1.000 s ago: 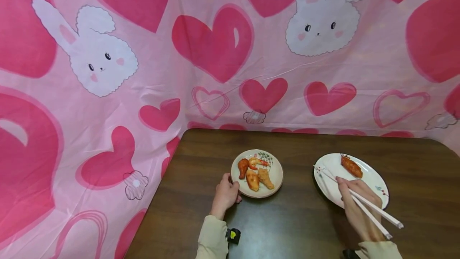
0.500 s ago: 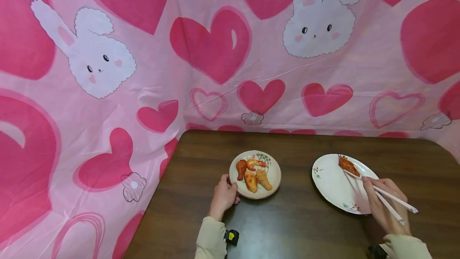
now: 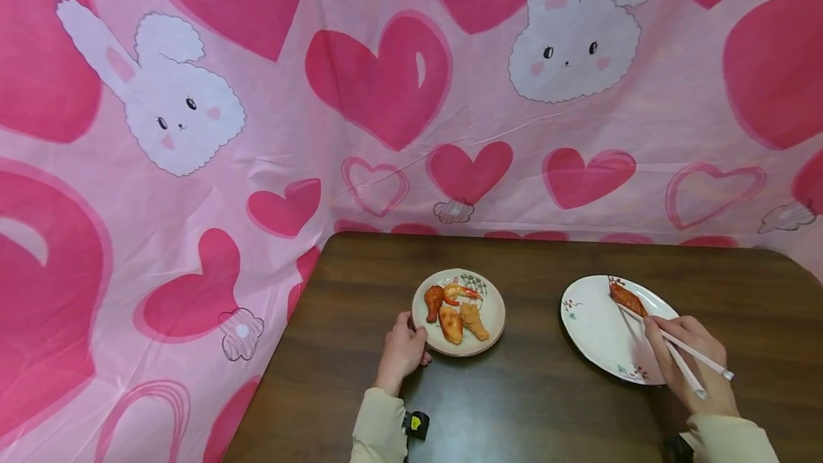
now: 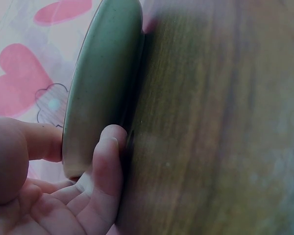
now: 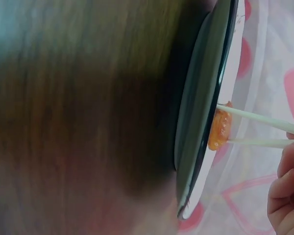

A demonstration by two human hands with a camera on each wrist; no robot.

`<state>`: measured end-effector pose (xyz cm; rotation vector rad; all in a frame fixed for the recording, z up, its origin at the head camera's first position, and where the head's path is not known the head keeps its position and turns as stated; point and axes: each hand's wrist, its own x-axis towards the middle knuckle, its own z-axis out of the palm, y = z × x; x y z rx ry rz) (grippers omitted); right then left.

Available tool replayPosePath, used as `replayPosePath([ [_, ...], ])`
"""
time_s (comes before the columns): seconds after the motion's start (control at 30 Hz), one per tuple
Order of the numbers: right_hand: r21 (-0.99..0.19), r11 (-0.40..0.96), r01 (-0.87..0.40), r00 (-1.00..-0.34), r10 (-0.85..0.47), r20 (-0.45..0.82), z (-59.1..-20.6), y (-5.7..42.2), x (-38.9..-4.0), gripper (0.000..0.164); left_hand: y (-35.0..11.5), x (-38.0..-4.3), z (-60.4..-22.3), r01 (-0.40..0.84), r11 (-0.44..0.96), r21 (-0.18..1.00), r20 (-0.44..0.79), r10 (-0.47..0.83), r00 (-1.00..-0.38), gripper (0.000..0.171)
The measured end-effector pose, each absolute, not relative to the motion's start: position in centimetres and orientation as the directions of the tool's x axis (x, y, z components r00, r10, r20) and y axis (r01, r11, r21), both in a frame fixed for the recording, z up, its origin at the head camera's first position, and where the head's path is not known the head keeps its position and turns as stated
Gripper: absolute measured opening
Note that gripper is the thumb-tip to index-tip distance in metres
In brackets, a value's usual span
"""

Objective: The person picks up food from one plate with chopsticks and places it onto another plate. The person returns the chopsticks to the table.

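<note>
My left hand (image 3: 401,352) grips the left rim of a small round plate (image 3: 494,311), thumb at the edge and fingers below it in the left wrist view. On that plate lie a drumstick (image 3: 434,302), a shrimp (image 3: 461,292), a browned oval piece (image 3: 451,324) and a fried chicken piece (image 3: 474,321). My right hand (image 3: 691,356) holds a pair of white chopsticks (image 5: 259,118) over a larger oval white plate (image 3: 594,327). A glazed chicken wing (image 3: 626,299) sits at that plate's far side. The chopstick tips stand at the wing, one near each end in the right wrist view.
Both plates stand on a dark wooden table (image 3: 514,406), with a stretch of tabletop between them. Pink cloth (image 3: 373,113) printed with hearts and rabbits hangs behind and to the left of the table.
My right hand has moved right with the chopsticks, bringing their tips from the oval plate's left side to the chicken wing. The left hand stays on the small plate.
</note>
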<state>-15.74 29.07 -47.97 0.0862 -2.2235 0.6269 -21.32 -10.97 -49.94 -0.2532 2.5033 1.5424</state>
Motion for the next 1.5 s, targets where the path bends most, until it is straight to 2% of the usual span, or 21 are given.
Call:
replayPosePath([
  [0.1, -0.347, 0.902, -0.258, -0.690, 0.079, 0.720, -47.8, 29.3, -16.0, 0.017, -11.0, -21.3, -49.9, -0.242, 0.444, 0.863, -0.250, -0.043, -0.967, 0.046],
  [0.23, -0.254, 0.919, -0.300, -0.679, -0.018, 0.734, -47.5, 29.6, -16.3, 0.017, -11.0, -21.3, -49.9, -0.238, 0.444, 0.864, -0.247, -0.039, -0.968, 0.046],
  [0.43, -0.196, 0.898, -0.393, -0.608, -0.094, 0.788, -47.0, 30.0, -17.2, 0.017, -11.0, -21.3, -49.9, -0.242, 0.442, 0.864, -0.249, -0.041, -0.968, 0.045],
  [0.5, -0.241, 0.889, -0.390, -0.614, -0.055, 0.787, -46.8, 30.2, -17.3, 0.017, -11.0, -21.2, -49.9, -0.242, 0.443, 0.863, -0.251, -0.040, -0.967, 0.045],
  [0.53, -0.301, 0.880, -0.366, -0.638, -0.002, 0.770, -46.6, 30.2, -17.3, 0.016, -11.0, -21.2, -49.9, -0.243, 0.443, 0.863, -0.252, -0.039, -0.967, 0.046],
  [0.6, -0.459, 0.855, -0.240, -0.723, 0.158, 0.673, -46.2, 30.3, -17.1, 0.017, -11.0, -21.2, -49.9, -0.241, 0.444, 0.863, -0.251, -0.037, -0.967, 0.046],
  [0.63, -0.551, 0.822, -0.142, -0.777, 0.252, 0.577, -45.8, 30.4, -17.0, 0.021, -11.0, -21.2, -49.9, -0.241, 0.444, 0.863, -0.251, -0.037, -0.967, 0.046],
  [0.67, -0.631, 0.776, -0.024, -0.819, 0.347, 0.457, -45.4, 30.6, -16.9, 0.028, -11.0, -21.1, -49.9, -0.241, 0.445, 0.862, -0.251, -0.038, -0.967, 0.046],
  [0.73, -0.742, 0.633, 0.222, -0.840, 0.510, 0.184, -44.6, 30.9, -16.8, 0.042, -11.0, -21.1, -49.9, -0.239, 0.445, 0.863, -0.248, -0.038, -0.968, 0.046],
  [0.77, -0.768, 0.548, 0.332, -0.823, 0.566, 0.048, -44.2, 31.2, -16.8, 0.046, -11.0, -21.2, -50.0, -0.239, 0.445, 0.863, -0.248, -0.039, -0.968, 0.046],
  [0.83, -0.833, 0.306, 0.461, -0.751, 0.635, -0.182, -43.6, 31.7, -16.9, 0.040, -11.0, -21.2, -49.9, -0.241, 0.444, 0.863, -0.249, -0.042, -0.968, 0.046],
  [0.87, -0.861, 0.189, 0.473, -0.714, 0.654, -0.249, -43.5, 31.9, -17.0, 0.035, -11.0, -21.2, -49.9, -0.242, 0.444, 0.862, -0.249, -0.044, -0.967, 0.046],
  [0.93, -0.910, -0.047, 0.412, -0.657, 0.676, -0.332, -43.4, 32.2, -17.2, 0.025, -11.0, -21.2, -49.9, -0.244, 0.444, 0.862, -0.251, -0.045, -0.967, 0.046],
  [1.0, -0.926, -0.226, 0.303, -0.621, 0.690, -0.372, -43.5, 32.5, -17.2, 0.028, -11.0, -21.2, -49.9, -0.244, 0.445, 0.862, -0.250, -0.044, -0.967, 0.046],
  [1.1, -0.922, -0.333, 0.197, -0.605, 0.699, -0.382, -43.6, 32.9, -17.1, 0.026, -11.0, -21.3, -49.9, -0.241, 0.446, 0.862, -0.249, -0.041, -0.968, 0.047],
  [1.17, -0.922, -0.346, 0.173, -0.600, 0.705, -0.378, -43.6, 33.0, -16.9, 0.025, -11.0, -21.3, -49.9, -0.243, 0.444, 0.863, -0.251, -0.042, -0.967, 0.047],
  [1.27, -0.935, -0.283, 0.211, -0.602, 0.717, -0.353, -43.5, 33.0, -16.8, 0.025, -11.0, -21.3, -49.9, -0.244, 0.439, 0.865, -0.251, -0.042, -0.967, 0.046],
  [1.4, -0.915, -0.025, 0.403, -0.618, 0.730, -0.292, -43.3, 33.0, -16.7, 0.031, -11.0, -21.2, -49.8, -0.243, 0.438, 0.866, -0.251, -0.040, -0.967, 0.046],
  [1.5, -0.867, 0.122, 0.484, -0.630, 0.736, -0.248, -43.3, 33.1, -16.6, 0.032, -11.0, -21.2, -49.8, -0.247, 0.436, 0.865, -0.256, -0.039, -0.966, 0.046],
])
